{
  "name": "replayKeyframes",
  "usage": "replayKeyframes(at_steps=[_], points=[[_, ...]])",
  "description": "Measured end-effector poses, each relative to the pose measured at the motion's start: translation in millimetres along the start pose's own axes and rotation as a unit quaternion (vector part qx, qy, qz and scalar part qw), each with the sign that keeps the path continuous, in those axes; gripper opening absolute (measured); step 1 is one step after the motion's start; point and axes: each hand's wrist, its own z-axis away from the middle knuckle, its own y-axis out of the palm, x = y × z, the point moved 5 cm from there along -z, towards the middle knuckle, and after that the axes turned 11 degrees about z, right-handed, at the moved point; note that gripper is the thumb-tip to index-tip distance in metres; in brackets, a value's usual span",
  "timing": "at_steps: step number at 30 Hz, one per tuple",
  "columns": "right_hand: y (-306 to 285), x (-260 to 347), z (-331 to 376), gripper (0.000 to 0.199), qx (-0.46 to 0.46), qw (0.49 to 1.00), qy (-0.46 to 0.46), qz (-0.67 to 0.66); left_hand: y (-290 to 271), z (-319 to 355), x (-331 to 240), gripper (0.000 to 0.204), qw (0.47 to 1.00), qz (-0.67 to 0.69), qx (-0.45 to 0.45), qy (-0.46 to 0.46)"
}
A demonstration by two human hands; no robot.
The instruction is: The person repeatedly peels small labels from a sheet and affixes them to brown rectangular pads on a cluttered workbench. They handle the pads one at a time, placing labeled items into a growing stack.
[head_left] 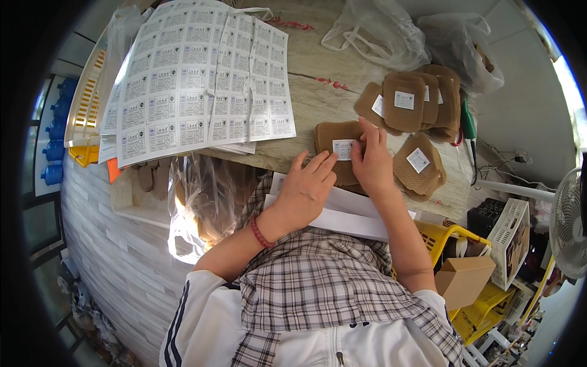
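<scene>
A tan padded square piece [333,136] lies at the table's near edge with a small white sticker [343,148] on it. My right hand [372,160] presses flat on the sticker's right side. My left hand [306,186] rests beside it, fingertips touching the piece's lower edge; a red bead bracelet circles that wrist. Neither hand grips anything. To the right sits another tan piece with a sticker [418,160], and behind it a heap of stickered tan pieces [411,101].
Large sheets of printed labels [195,73] cover the table's left part. Clear plastic bags [379,30] lie at the back; a bag of tan pieces [202,202] hangs below the edge. White papers [342,214] lie on my lap. Yellow crates [483,300], a cardboard box [465,278] and a fan [568,226] stand right.
</scene>
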Motion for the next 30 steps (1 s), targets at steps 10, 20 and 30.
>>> replayKeyframes(at_steps=[10,20,30], points=[[-9,-1,-4,0.027,-0.118,0.976,-0.116,0.143,4,4,1,0.015,1.000,-0.017,-0.001,0.004],[-18,0,-2,0.013,-0.196,0.958,-0.186,0.098,4,12,1,0.011,1.000,0.028,-0.013,-0.007],[-94,-48,17,0.015,-0.211,0.976,0.046,0.018,-4,17,6,0.003,0.995,0.089,-0.050,0.011]])
